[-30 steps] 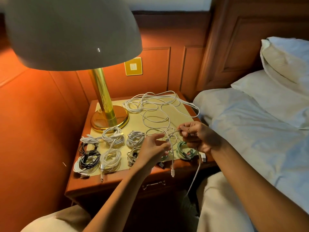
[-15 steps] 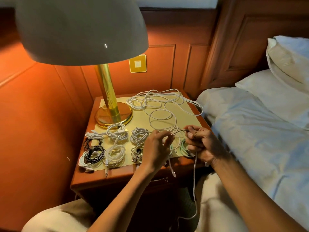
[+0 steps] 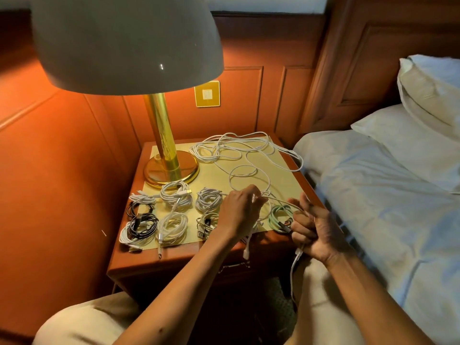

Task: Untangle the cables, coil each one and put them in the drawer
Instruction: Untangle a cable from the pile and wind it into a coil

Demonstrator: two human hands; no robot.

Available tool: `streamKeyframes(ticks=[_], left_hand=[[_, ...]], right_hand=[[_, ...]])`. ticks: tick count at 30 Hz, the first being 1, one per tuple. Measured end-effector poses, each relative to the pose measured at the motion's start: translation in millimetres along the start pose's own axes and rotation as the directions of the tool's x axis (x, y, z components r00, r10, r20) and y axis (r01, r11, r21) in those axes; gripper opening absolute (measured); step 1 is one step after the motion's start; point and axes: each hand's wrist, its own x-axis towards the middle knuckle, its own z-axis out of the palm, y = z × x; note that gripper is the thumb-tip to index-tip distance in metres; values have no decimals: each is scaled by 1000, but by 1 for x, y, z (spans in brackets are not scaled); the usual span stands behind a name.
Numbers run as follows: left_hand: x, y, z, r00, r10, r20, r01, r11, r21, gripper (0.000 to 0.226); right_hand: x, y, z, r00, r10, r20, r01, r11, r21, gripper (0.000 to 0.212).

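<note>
A tangle of long white cable (image 3: 236,150) sprawls over the back half of the wooden nightstand (image 3: 139,265). My left hand (image 3: 240,210) pinches a strand of it near the front. My right hand (image 3: 315,232) grips the same white cable at the nightstand's right front corner, and its plug end hangs down below my palm. Several coiled cables lie in rows at the front left: white coils (image 3: 174,226), a black coil (image 3: 142,224) and a green coil (image 3: 280,216) beside my right hand. The drawer front with its metal handle (image 3: 234,266) is shut below.
A brass lamp (image 3: 171,170) with a wide grey shade stands at the nightstand's back left. A bed with white sheets (image 3: 388,207) and pillows borders the right side. Wood panelling and a wall switch (image 3: 207,93) are behind. My knees sit below the nightstand.
My right hand has dropped lower and toward me, drawing the white cable through so its end hangs below. My left hand has shifted slightly forward along the strand.
</note>
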Motion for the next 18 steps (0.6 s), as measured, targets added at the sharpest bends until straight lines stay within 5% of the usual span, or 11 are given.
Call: streamKeyframes(ticks=[5,9,11,14,18], left_hand=[[-3,-5,4,997,73,-22,-74,993,-89,25],[-5,1,7,995,100,15,-99,992,-74,46],[-3,-1,5,999,39,14,-36,986,-165,47],[0,-6,-2,993,-113,21,113,916,-386,40],[15,-5,-14,974,-209,-86,153,888,-434,20]], right_hand=[[0,-17,4,996,-80,-41,36,774,-632,24],[5,-22,21,993,-115,-6,67,618,-783,17],[11,-19,21,974,-211,-81,95,708,-699,18],[17,-18,12,959,-239,-155,206,957,-204,19],[11,-3,3,963,-244,-115,249,968,28,13]])
